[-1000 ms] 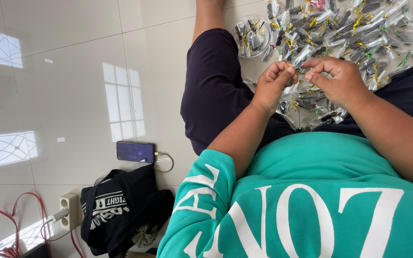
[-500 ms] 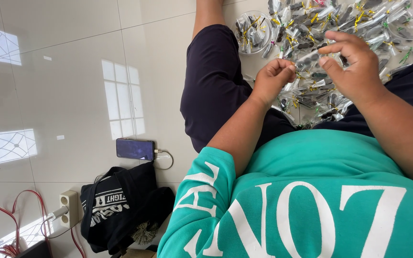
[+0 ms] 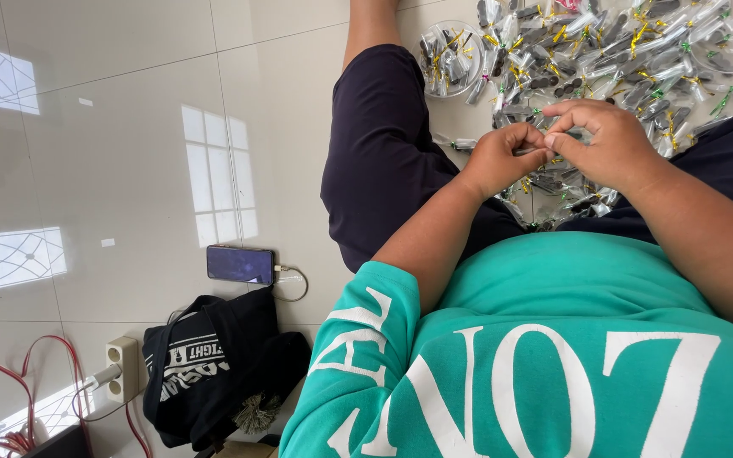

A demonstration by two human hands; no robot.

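On the tiled floor [image 3: 129,127], both hands, left hand [image 3: 502,159] and right hand [image 3: 606,144], pinch one small packet [image 3: 529,151]; fingers should stay clamped while twisting.

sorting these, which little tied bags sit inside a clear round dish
The cluster in the clear round dish by the knee; the other bags lie loose on the floor.

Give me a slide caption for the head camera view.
Seated on a tiled floor, both hands, left and right, pinch one small packet above a pile of tied packets.
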